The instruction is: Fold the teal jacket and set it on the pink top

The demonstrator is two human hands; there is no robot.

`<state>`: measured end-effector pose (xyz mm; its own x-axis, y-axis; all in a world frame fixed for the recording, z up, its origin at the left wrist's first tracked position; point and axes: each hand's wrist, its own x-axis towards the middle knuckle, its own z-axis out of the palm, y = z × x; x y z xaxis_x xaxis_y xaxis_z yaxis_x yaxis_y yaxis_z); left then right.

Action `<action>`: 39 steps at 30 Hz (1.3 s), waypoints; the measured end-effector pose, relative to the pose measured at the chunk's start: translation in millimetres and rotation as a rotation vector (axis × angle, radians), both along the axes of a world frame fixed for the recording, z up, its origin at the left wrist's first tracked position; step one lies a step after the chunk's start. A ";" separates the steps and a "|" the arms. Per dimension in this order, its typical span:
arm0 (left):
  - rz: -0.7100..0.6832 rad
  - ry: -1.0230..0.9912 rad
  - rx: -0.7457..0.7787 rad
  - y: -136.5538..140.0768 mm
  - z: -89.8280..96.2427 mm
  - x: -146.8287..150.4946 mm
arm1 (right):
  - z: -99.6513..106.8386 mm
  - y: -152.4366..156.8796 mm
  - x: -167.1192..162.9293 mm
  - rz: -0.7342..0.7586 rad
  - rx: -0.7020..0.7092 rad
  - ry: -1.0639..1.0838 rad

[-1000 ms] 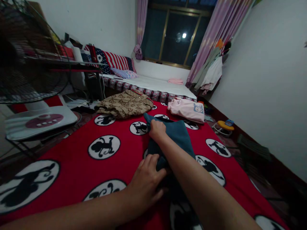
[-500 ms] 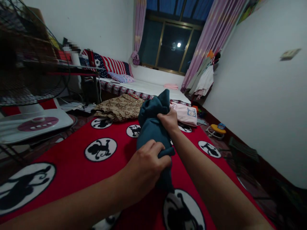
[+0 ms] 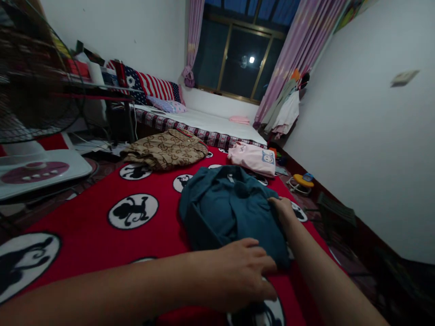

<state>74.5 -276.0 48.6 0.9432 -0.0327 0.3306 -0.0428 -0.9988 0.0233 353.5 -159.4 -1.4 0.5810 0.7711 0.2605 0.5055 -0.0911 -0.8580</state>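
A dark teal collared shirt [image 3: 238, 208] lies folded in a loose bundle on the red blanket [image 3: 176, 208], its collar and small label toward the far side. My right hand [image 3: 284, 212] is at the shirt's right edge, fingers closed on the fabric. Just in front of the near edge, my left hand [image 3: 243, 274] hovers with its fingers apart and nothing in them. Beyond the shirt lie brown patterned shorts [image 3: 170, 149] on the left and a folded pink garment [image 3: 253, 158] on the right.
A standing fan [image 3: 37, 104] and a white stand with a purple panel [image 3: 37, 170] are at the left. Behind the blanket is a bed [image 3: 217, 120] under the window. A yellow stool [image 3: 302, 181] stands on the floor at the right.
The shirt has gone from a narrow bundle held up between both hands to lying spread wider on the blanket. My left hand has let go; my right hand has moved right and down.
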 end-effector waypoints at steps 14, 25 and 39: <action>0.839 -0.541 -0.419 87.4 -31.2 -105.4 | 10.5 -66.4 -37.4 0.439 0.144 -0.487; 1.027 -0.491 -0.504 161.4 -42.9 -82.8 | 7.1 44.4 -13.2 0.194 -0.271 -0.647; 0.736 -0.618 -1.180 188.8 -27.4 -43.0 | 12.0 12.2 -9.5 0.096 0.067 -0.416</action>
